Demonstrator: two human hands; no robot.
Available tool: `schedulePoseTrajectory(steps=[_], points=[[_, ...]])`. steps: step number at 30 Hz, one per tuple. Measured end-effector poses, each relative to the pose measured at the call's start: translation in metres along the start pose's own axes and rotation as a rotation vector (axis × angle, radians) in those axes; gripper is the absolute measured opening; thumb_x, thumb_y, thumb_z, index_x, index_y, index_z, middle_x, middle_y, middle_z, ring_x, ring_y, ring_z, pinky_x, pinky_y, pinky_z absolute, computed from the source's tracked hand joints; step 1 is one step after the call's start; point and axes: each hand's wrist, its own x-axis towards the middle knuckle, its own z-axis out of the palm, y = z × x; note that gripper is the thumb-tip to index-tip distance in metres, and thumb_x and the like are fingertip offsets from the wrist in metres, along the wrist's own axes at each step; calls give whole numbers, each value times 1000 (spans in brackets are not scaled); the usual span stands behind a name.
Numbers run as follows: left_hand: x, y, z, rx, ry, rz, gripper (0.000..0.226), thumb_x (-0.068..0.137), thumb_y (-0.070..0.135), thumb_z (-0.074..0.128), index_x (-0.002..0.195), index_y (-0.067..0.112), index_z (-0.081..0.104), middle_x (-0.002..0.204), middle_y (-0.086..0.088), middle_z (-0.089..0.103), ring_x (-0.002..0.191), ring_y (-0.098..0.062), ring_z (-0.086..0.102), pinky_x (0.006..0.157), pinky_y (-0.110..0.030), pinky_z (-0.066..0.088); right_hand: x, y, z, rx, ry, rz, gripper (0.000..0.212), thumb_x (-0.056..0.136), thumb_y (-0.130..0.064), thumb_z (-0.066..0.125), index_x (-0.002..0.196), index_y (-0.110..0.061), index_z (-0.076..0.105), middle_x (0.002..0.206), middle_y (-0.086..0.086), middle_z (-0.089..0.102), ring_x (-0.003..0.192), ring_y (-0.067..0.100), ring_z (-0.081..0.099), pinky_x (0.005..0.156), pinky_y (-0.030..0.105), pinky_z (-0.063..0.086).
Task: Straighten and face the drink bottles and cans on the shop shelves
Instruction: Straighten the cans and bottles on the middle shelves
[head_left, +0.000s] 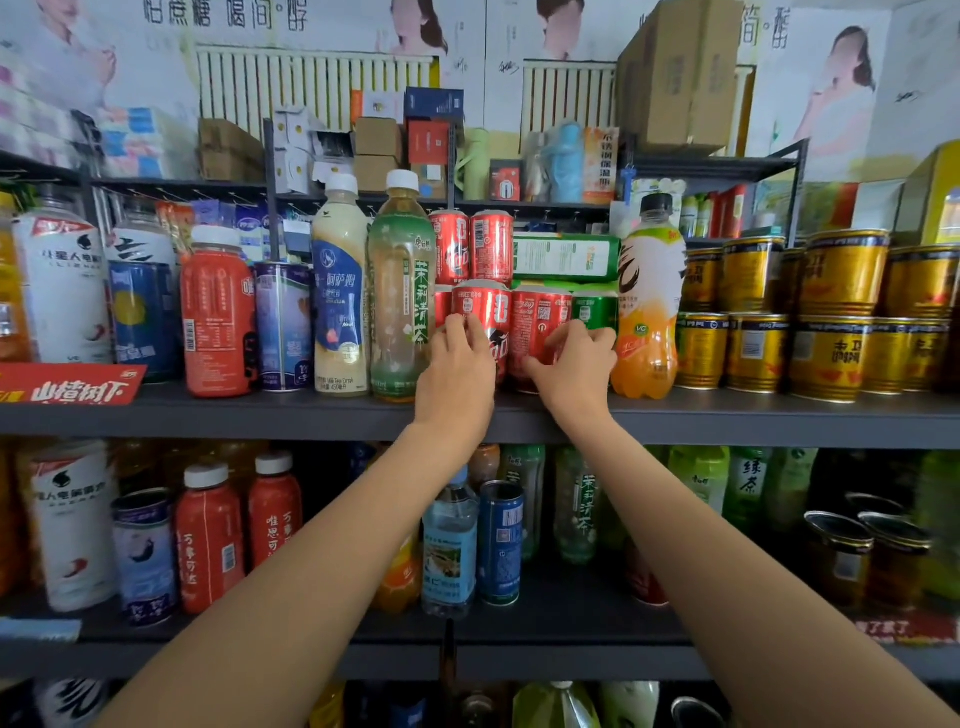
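So both hands are on the front red cola cans just left of the orange soda bottle (648, 306), left hand (457, 374) gripping one can (485, 317), right hand (574, 371) the neighbouring can (537, 325), which probably needs its logo twisted forward next.

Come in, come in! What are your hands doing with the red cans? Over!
Left hand gripping front red can. Right hand gripping next red can. Both upright on shelf. Nothing blocking.
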Motion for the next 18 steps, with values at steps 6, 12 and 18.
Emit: schedulePoseTrajectory(steps=[6,12,18], points=[[9,6,2,-57,-49,-95,53,93,8,51,138,0,23,133,-21,33,110,-37,53,81,-35,47,6,3,-3,-119,-52,-44,39,83,-14,68,113,-4,45,132,16,30,116,37,42,95,37,38],[13,1,4,-152,-112,-138,32,93,12,52,121,-2,41,116,-21,56,104,-38,56,79,-40,46,8,10,-13,-198,-78,-146,32,83,-7,64,110,-5,47,129,14,34,107,32,50,89,35,45],[9,10,-3,-176,-191,-192,29,92,16,52,116,1,49,114,-17,58,103,-35,57,79,-40,47,-3,26,-40,-74,-94,-242,17,89,-2,51,106,-6,54,112,7,57,99,19,56,84,29,47]])
